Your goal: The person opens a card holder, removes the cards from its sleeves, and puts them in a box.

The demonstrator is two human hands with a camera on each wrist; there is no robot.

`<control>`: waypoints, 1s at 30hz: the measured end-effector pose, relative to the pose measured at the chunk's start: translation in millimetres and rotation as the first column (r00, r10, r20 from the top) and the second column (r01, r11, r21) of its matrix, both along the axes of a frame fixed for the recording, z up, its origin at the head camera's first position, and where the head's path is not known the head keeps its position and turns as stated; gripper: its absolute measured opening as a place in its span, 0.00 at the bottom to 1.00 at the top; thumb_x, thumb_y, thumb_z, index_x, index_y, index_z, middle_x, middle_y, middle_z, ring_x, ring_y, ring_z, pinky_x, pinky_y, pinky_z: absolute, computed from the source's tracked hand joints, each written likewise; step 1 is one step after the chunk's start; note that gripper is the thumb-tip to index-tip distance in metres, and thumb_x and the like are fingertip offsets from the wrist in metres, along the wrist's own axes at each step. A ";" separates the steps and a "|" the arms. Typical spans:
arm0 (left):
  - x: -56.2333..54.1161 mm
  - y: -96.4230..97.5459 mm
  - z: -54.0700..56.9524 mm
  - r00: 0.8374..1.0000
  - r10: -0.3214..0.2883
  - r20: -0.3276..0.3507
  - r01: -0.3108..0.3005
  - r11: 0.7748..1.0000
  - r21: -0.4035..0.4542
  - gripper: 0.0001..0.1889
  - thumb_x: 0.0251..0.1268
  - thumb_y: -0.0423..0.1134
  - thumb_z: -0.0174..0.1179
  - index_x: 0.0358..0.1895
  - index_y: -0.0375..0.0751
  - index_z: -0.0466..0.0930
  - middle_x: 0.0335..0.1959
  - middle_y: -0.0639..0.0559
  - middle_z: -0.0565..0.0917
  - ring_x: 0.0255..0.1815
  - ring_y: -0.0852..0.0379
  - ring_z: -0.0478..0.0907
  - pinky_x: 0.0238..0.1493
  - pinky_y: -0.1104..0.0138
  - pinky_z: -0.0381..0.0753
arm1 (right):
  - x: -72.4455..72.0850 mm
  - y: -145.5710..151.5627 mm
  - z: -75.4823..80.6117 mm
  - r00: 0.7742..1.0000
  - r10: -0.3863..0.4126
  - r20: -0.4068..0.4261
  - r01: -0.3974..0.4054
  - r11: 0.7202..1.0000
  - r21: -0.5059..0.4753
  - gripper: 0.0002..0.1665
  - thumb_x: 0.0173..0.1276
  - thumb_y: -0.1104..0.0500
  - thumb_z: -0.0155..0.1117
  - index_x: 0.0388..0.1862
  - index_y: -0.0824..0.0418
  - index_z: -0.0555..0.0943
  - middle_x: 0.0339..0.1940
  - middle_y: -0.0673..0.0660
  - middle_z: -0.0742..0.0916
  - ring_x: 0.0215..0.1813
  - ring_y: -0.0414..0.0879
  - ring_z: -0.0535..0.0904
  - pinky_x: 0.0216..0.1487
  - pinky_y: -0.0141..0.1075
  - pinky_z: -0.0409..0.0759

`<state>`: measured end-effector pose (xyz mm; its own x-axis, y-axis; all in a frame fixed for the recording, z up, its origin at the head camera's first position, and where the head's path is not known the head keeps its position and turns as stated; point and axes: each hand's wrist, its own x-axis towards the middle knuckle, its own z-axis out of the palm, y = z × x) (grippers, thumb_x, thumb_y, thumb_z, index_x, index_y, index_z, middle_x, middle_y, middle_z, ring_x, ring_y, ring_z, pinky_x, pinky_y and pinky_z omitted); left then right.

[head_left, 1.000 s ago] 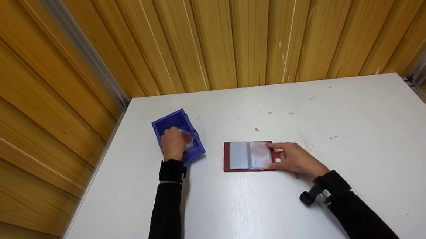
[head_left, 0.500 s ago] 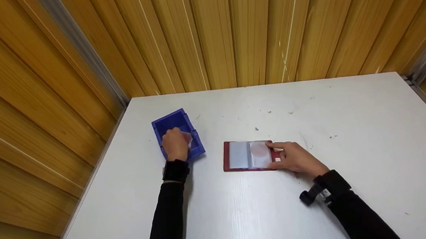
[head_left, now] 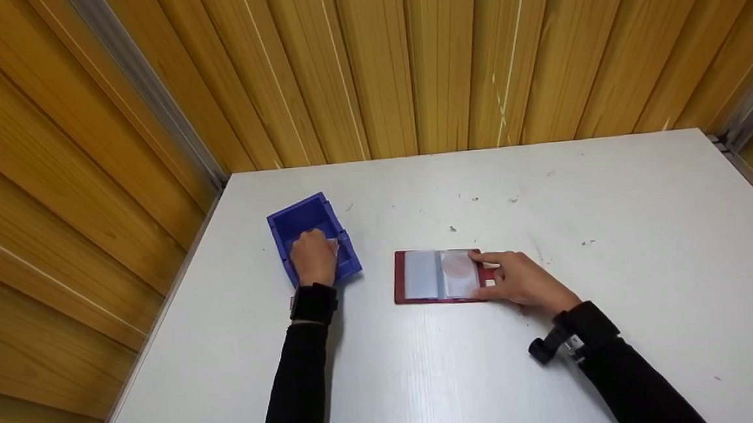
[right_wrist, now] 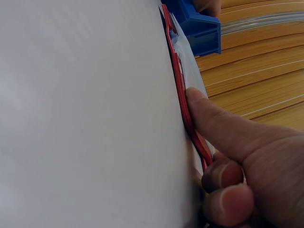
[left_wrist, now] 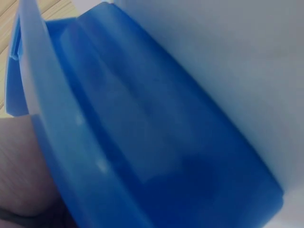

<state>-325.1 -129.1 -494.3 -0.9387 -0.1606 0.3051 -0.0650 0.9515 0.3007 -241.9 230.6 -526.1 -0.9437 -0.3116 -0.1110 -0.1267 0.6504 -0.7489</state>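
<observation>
My left hand (head_left: pixel 314 257) reaches down into a blue plastic box (head_left: pixel 299 217), knuckles up, its fingertips hidden. Beside the knuckles shows a small edge of something clear (head_left: pixel 334 245), mostly covered; whether the fingers pinch it does not show. The left wrist view has only the box wall (left_wrist: pixel 142 118) and part of the hand. A small red card holder (head_left: pixel 400 278) lies spread on the table, with clear sleeves (head_left: pixel 421 275). A pale pink disc (head_left: pixel 458 265) shows in its right-hand sleeve. My right hand (head_left: pixel 523 281) grips the holder's right edge, the thumb (right_wrist: pixel 197 99) pressing on it.
Both things rest on a white table (head_left: pixel 464 369), the box left of and behind the card holder. Yellow wood-look panels (head_left: pixel 381 67) rise behind the table and along its left side. A wrist camera (head_left: pixel 545 350) sticks out from the right wrist.
My left hand has shifted slightly right in the box and now covers most of the clear piece with a reddish disc seen beside it earlier. The right hand and card holder stay put.
</observation>
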 end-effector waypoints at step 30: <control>26.0 69.6 32.2 0.723 -0.691 0.020 0.676 0.713 0.187 0.11 0.64 0.35 0.72 0.48 0.39 0.89 0.38 0.46 0.90 0.40 0.51 0.86 0.44 0.61 0.85 | -1.0 -1.8 0.3 1.000 -0.013 0.014 0.013 1.000 0.005 0.50 0.58 0.46 0.82 0.77 0.56 0.72 0.29 0.56 0.82 0.15 0.43 0.71 0.16 0.37 0.74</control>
<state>-299.1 -59.5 -462.1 -0.8308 0.4969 0.2509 0.5531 0.6864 0.4722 -242.9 228.9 -525.8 -0.9460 -0.2986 -0.1263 -0.1073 0.6560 -0.7471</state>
